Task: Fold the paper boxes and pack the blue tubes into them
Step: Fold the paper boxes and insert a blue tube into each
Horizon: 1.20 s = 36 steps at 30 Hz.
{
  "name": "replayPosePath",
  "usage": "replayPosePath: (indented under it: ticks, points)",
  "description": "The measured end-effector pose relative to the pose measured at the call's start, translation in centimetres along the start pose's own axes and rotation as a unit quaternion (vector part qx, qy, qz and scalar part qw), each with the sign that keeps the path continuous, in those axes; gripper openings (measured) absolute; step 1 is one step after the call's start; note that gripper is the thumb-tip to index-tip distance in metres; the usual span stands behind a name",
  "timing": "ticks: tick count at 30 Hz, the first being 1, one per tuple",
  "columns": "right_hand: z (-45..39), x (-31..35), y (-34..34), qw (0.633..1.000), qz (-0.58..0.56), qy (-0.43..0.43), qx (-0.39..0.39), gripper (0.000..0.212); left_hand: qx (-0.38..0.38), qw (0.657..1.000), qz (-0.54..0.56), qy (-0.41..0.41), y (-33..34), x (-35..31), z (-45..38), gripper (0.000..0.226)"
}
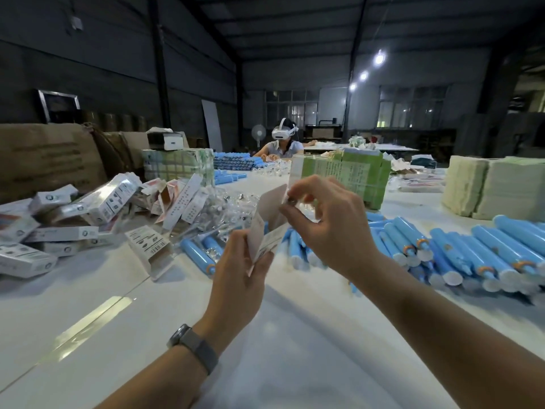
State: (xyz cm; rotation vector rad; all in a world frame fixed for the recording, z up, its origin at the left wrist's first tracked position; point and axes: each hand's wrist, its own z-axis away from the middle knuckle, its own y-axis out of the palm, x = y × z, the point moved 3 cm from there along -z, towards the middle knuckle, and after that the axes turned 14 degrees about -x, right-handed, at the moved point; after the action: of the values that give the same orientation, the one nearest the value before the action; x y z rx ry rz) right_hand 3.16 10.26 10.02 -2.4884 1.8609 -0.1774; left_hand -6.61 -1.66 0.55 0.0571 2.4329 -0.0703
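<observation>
Head view: left hand (239,270) grips small white printed paper box (267,231); right hand (327,219) pinches its top flap. Crease flap squarely before tucking.

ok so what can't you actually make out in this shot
- Head view: whether a tube is already inside the paper box; the left hand covers its lower end, and its open top faces away.
- What the right hand pinches at the flap: small, clear, blurred.
- Print on the finished boxes: too small.
- Blue tubes at right: cut off by the frame edge.
</observation>
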Motion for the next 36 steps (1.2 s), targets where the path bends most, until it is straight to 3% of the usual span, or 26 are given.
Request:
replayPosePath:
  ticks: [4, 7, 9, 11, 14, 17, 22, 36]
  points:
    - [0.9, 0.0, 0.6, 0.991, 0.082, -0.063, 0.090, 0.038, 0.002, 1.000, -0.017, 0.011, -0.1, -0.1, -0.1, 0.043]
    - [1.4, -0.1, 0.9, 0.983, 0.051, -0.029, 0.174, 0.047, 0.026, 1.000, 0.003, -0.004, -0.2, 0.1, 0.0, 0.040]
    - [1.3, -0.5, 0.9, 0.978, -0.017, 0.020, 0.207, 0.037, 0.041, 0.998, 0.033, -0.035, 0.0, 0.2, -0.1, 0.027]
    - [1.4, -0.7, 1.0, 0.974, -0.082, 0.078, 0.197, 0.027, 0.065, 0.993, 0.069, -0.069, 0.4, 0.3, -0.2, 0.025]
    - [1.5, -0.5, 1.3, 0.952, -0.176, 0.179, 0.176, 0.045, 0.113, 0.980, 0.134, -0.095, 0.8, 0.4, 0.1, 0.021]
    - [1.5, -0.8, 1.2, 0.940, -0.196, 0.226, 0.164, 0.054, 0.116, 0.975, 0.177, -0.073, 0.4, -0.3, -0.1, 0.038]
    - [1.8, -0.8, 1.4, 0.924, -0.231, 0.271, 0.139, 0.050, 0.051, 0.987, 0.155, -0.009, -0.5, -1.1, -0.9, 0.050]
    - [2.6, -1.2, 1.9, 0.922, -0.232, 0.283, 0.127, 0.045, 0.059, 0.981, 0.182, -0.013, -0.6, -1.0, -1.1, 0.030]
